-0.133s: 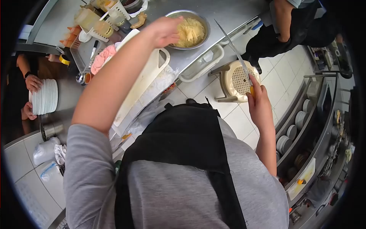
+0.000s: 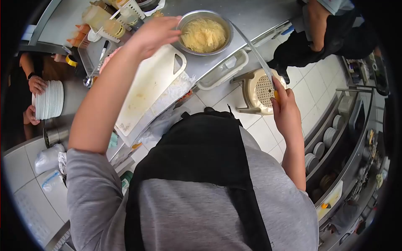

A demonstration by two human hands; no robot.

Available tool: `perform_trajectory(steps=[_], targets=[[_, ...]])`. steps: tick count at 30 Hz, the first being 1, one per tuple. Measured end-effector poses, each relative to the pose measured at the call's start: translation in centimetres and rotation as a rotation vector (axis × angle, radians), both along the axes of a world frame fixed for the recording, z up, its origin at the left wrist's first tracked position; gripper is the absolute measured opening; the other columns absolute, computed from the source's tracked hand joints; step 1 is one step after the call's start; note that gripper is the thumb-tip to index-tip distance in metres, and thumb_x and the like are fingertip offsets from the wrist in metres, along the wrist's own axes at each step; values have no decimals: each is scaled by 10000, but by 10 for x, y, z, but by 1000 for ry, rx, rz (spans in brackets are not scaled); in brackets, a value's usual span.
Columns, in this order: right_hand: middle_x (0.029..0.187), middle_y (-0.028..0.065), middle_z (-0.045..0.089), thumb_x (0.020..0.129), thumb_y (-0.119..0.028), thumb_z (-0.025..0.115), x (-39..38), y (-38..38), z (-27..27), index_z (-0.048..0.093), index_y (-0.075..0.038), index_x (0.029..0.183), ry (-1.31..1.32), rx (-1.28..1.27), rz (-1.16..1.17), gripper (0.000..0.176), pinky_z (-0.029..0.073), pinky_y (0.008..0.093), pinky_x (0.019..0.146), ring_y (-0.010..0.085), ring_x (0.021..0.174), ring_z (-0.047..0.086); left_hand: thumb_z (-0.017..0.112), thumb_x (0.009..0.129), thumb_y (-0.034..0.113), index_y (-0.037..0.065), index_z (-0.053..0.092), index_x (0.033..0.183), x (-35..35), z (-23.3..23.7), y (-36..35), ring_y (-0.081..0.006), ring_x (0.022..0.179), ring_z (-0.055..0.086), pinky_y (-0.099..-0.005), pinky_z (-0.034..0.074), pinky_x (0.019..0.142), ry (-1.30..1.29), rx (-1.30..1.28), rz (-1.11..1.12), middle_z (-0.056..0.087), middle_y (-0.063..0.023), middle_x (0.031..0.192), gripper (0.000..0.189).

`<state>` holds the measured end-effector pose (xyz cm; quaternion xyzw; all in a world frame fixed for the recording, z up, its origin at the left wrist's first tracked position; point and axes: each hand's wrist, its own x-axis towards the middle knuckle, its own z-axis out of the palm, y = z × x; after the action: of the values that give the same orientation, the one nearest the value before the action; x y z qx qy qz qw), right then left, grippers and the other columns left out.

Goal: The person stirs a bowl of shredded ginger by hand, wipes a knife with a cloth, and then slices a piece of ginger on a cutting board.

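Observation:
My left hand (image 2: 157,35) is open, its fingers stretched toward the left rim of a steel bowl (image 2: 228,37) and holding nothing. Pale yellow shredded food (image 2: 204,35) fills the bowl, heaped in the middle. Below that hand lies a white cutting board (image 2: 144,90) with a handle slot and a few stains, set over a white cloth (image 2: 178,85). My right hand (image 2: 288,108) is closed around the yellow handle of a long knife (image 2: 254,51). Its blade points up and left, over the floor and counter edge, with the tip close to the bowl's right side.
A beige plastic stool (image 2: 253,90) stands under the knife. A person (image 2: 318,25) is at upper right; another person's hands (image 2: 37,85) hold a plate stack (image 2: 50,100) at left. Bottles (image 2: 130,19) line the counter's back. Shelves with plates (image 2: 330,137) run along the right.
My left hand has moved left, from over the shredded food to outside the bowl, and its fingers have straightened. More of the food and cutting board shows. My right hand keeps the knife.

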<state>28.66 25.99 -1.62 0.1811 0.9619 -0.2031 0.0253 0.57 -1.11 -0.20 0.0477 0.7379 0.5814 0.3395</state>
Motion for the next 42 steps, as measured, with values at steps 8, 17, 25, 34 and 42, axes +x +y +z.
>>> perform_trajectory(steps=[8, 17, 25, 34, 42], targets=[[1054, 129, 569, 948, -93, 593, -46, -3, -3, 477, -265, 1472, 67, 66, 174, 564, 542, 430, 752, 322, 858, 651, 664, 917, 43, 94, 677, 1261, 29, -40, -159, -206, 1111, 640, -305, 486, 977, 616, -605, -237, 631, -139, 1289, 348], [1042, 119, 578, 957, -92, 599, -62, -58, 1, 470, -273, 1483, 72, 21, 251, 571, 545, 404, 755, 270, 839, 658, 723, 860, 86, 48, 697, 1176, 123, -119, -197, -279, 1011, 655, -347, 521, 871, 840, -541, -107, 671, -103, 1125, 319], [1095, 134, 596, 955, -91, 610, -45, -104, 3, 475, -277, 1480, 101, -3, 252, 573, 547, 402, 795, 284, 885, 663, 719, 850, 72, 57, 728, 968, 113, -132, -205, -273, 899, 655, -362, 535, 781, 1092, -516, -170, 678, -79, 958, 120], [1168, 175, 592, 948, -70, 615, -1, -133, 4, 473, -264, 1479, 67, -7, 117, 583, 548, 423, 831, 323, 953, 668, 675, 841, 96, 68, 679, 996, 111, -119, -204, -275, 963, 624, -372, 529, 785, 1160, -275, -783, 632, -81, 987, 157], [1158, 159, 586, 956, -115, 611, 24, -139, 11, 455, -265, 1485, -51, 13, -84, 571, 554, 435, 812, 334, 947, 674, 696, 818, 123, 84, 645, 970, 96, -100, -201, -261, 949, 612, -382, 480, 853, 1171, -277, -891, 622, -67, 963, 165]])
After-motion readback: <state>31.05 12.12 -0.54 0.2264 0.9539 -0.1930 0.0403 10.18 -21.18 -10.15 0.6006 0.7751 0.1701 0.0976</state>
